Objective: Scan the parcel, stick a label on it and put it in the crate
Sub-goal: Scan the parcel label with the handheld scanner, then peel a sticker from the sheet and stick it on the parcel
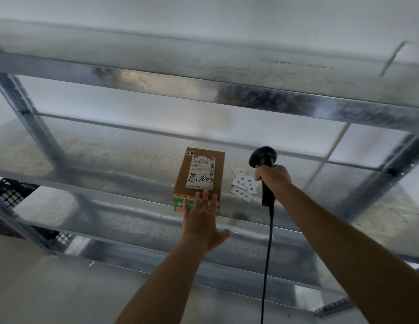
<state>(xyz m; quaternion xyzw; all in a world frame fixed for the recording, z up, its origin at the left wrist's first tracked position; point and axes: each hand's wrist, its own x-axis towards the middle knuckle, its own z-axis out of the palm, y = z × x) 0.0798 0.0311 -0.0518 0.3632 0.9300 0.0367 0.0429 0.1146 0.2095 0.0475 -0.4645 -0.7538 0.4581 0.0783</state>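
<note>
A small brown cardboard parcel (199, 176) lies on the metal shelf (110, 164), its white shipping label with handwriting facing up. My left hand (201, 220) is stretched out flat just in front of the parcel, fingers apart, fingertips over its near green edge; it holds nothing. My right hand (272, 177) grips a black corded barcode scanner (263, 160) to the right of the parcel, its head raised above the shelf. Several small white labels (244, 188) lie loose on the shelf between the parcel and the scanner. A black crate (11, 190) shows at the far left edge.
The galvanized shelving has an upper shelf beam (204, 87) overhead and slanted uprights at left (30, 118) and right (377, 183). The scanner's cable (268, 253) hangs down past the shelf's front edge. A lower shelf sits below.
</note>
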